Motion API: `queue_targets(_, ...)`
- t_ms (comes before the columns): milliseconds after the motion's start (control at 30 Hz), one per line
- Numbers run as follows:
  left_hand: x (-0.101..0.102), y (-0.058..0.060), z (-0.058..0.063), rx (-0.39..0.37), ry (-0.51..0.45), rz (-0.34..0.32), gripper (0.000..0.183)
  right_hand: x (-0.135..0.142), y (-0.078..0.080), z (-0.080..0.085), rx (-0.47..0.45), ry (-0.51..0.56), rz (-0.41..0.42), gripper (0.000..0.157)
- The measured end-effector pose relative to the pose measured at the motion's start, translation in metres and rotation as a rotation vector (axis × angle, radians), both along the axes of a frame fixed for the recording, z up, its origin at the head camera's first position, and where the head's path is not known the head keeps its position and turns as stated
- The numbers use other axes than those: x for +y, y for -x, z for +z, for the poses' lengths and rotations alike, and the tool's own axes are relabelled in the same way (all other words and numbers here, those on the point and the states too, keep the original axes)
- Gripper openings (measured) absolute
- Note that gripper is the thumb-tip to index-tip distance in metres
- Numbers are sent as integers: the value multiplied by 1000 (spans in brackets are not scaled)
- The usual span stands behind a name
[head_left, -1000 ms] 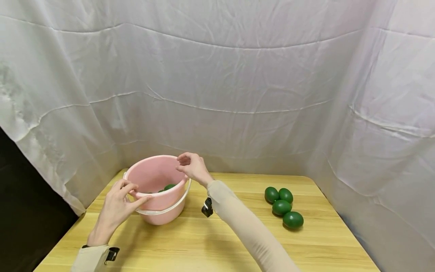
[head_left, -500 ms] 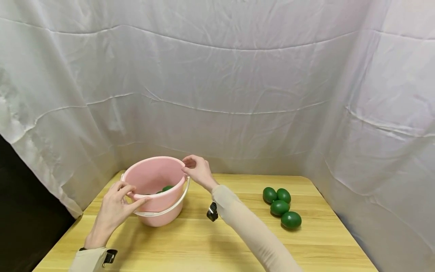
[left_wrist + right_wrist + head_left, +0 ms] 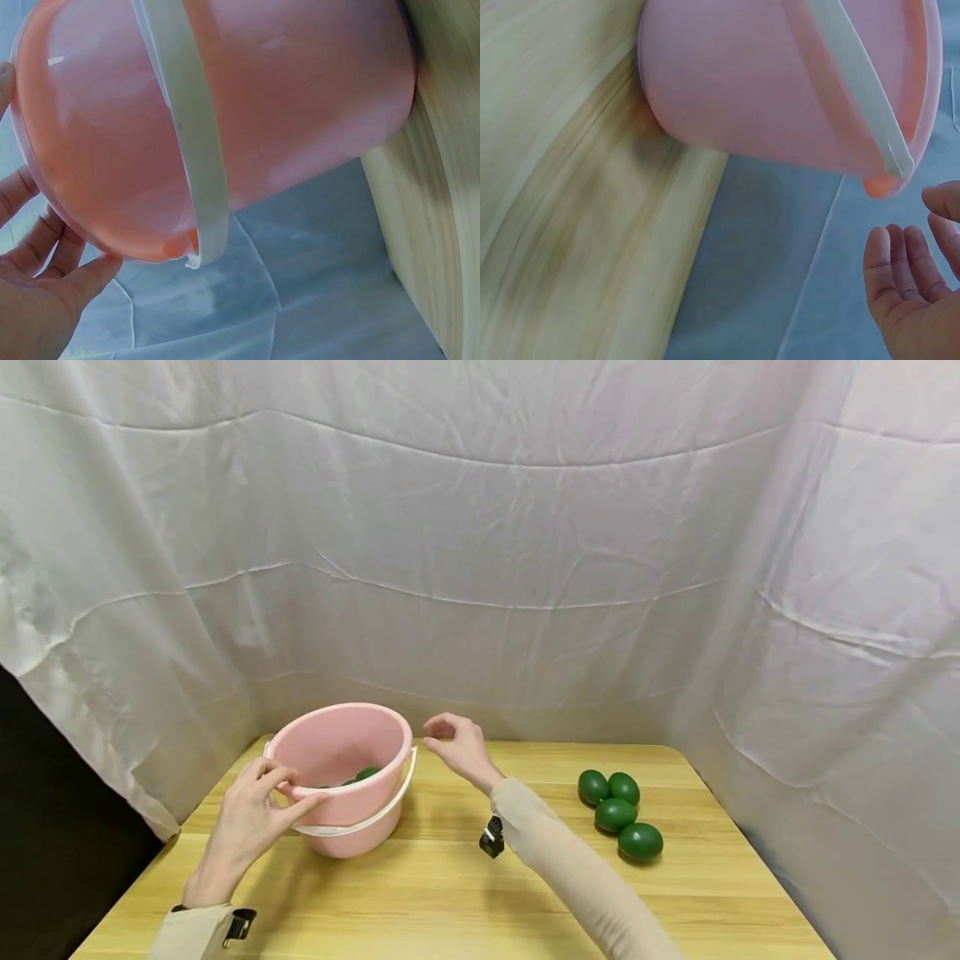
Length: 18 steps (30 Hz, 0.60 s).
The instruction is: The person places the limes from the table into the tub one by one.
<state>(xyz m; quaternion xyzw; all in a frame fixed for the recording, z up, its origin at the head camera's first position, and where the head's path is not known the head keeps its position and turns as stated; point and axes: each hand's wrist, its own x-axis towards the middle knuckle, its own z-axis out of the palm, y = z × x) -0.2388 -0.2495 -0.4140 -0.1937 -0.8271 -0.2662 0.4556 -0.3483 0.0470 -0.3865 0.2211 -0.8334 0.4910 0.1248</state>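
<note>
A pink bucket (image 3: 358, 806) with a white handle (image 3: 408, 777) stands upright at the left back of the table. My left hand (image 3: 243, 818) holds its near-left rim, fingers over the edge and thumb outside. In the left wrist view the left hand (image 3: 45, 285) has its fingertips and thumb at the rim. A few dark green, avocado-like fruits (image 3: 367, 772) lie inside, mostly hidden by the bucket wall. Just right of the bucket, apart from its rim, my right hand (image 3: 461, 747) hovers with nothing in it. The right wrist view shows the right hand (image 3: 915, 292) with fingers relaxed.
Several dark green fruits (image 3: 615, 815) lie grouped on the right side of the wooden table (image 3: 450, 893). Pale curtains (image 3: 510, 543) hang behind and at both sides. A dark area (image 3: 60, 827) shows past the left edge.
The right hand was at the bucket's right rim and has let go, moving off to the right. My left hand stays at the rim, and the bucket stands as before.
</note>
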Motion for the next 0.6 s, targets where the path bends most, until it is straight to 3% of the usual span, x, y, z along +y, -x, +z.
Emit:
queue_targets(300,-1,0,-1,18,-1,-4,41,30,-7,-12,16,33,-13,20)
queue_targets(600,-2,2,-2,25,5,-8,41,65,-4,-21,5,116,-64,19)
